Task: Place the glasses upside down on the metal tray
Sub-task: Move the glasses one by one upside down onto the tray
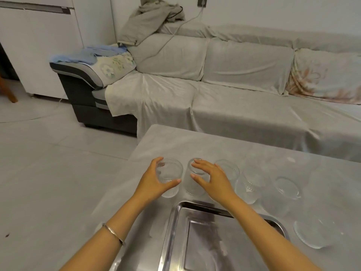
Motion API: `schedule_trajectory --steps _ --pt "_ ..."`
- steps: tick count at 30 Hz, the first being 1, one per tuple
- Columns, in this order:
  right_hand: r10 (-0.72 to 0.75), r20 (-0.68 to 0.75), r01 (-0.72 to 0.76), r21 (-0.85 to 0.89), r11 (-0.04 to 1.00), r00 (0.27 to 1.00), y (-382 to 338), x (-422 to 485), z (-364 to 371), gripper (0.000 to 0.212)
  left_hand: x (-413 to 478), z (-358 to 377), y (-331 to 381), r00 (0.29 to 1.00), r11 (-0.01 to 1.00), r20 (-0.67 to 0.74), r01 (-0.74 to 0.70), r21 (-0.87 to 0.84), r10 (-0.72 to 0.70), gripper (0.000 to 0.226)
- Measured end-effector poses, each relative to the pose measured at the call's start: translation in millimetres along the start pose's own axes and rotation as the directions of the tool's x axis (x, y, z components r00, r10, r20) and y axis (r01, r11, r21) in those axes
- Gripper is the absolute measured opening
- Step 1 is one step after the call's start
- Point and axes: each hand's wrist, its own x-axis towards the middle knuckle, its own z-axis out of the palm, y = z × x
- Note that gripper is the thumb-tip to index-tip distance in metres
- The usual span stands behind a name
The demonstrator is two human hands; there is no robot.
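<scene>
A long sofa [224, 94] draped in pale grey cloth runs along the back wall, a bundled garment [148, 22] heaped on its backrest and a floral cushion [115, 65] on the near arm. In front of it stands the grey worktop [214, 145], and at its near edge sits the metal tray [172, 237], shiny and bare inside, with the person's right forearm crossing over its far corner.

Clear glasses stand in a loose row on the worktop just beyond the tray. The left hand [156, 182] is curled around the leftmost glass [170, 178], fingers over the far side and thumb on the near side, though whether it grips firmly I cannot tell. The right hand [213, 180] is spread, fingers splayed over the top of the second glass [195, 182], touching or nearly touching it. More glasses continue to the right: a third glass [228, 171], a fourth glass [250, 184], a fifth glass [287, 187], and a nearer glass [312, 233] beside the tray's right end. A thin silver bangle [113, 232] circles the left wrist.
</scene>
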Motion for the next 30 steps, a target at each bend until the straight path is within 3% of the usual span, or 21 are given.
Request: schedule_trajectory --steps 3,7,9,11,15,19,22,25,30 --pt "0.014 0.04 -0.014 0.006 1.0 0.999 -3 -3 -4 0.041 -3 -2 3 0.999 0.999 -0.045 -0.012 -0.037 0.01 0.089" --pt "0.052 0.104 -0.065 0.132 0.989 0.993 -15 -11 -19 0.036 -17 -18 24 0.98 0.974 -0.191 0.017 -0.228 -0.062 0.078" --pt "0.051 0.098 -0.071 0.219 0.973 0.994 -25 -21 -28 0.033 -29 -29 42 0.976 0.942 -0.198 0.019 -0.336 -0.09 0.077" --pt "0.056 0.085 -0.08 0.321 0.944 0.995 -37 -34 -35 0.038 -44 -38 64 0.986 0.897 -0.135 0.029 -0.441 -0.099 0.084" --pt "0.145 0.207 -0.244 0.614 0.75 0.968 -63 -59 -48 0.079 -71 -39 97 0.995 0.787 0.065 0.095 -0.61 -0.07 0.08" --pt "0.131 0.265 -0.293 0.783 0.548 0.955 -76 -84 -61 0.06 -95 -32 111 0.985 0.73 0.171 0.094 -0.677 0.032 0.069" --pt "0.156 0.175 -0.232 0.801 0.551 0.972 -80 -100 -69 0.065 -109 -33 111 0.975 0.752 0.209 0.086 -0.654 0.07 0.071" --pt "0.193 0.085 -0.178 0.822 0.541 0.978 -83 -112 -78 0.077 -122 -38 108 0.967 0.874 0.227 0.013 -0.486 0.112 0.066" --pt "0.161 0.006 -0.115 0.724 0.68 0.987 -81 -121 -81 0.083 -124 -35 104 0.914 0.963 0.33 -0.175 -0.205 0.236 0.06"
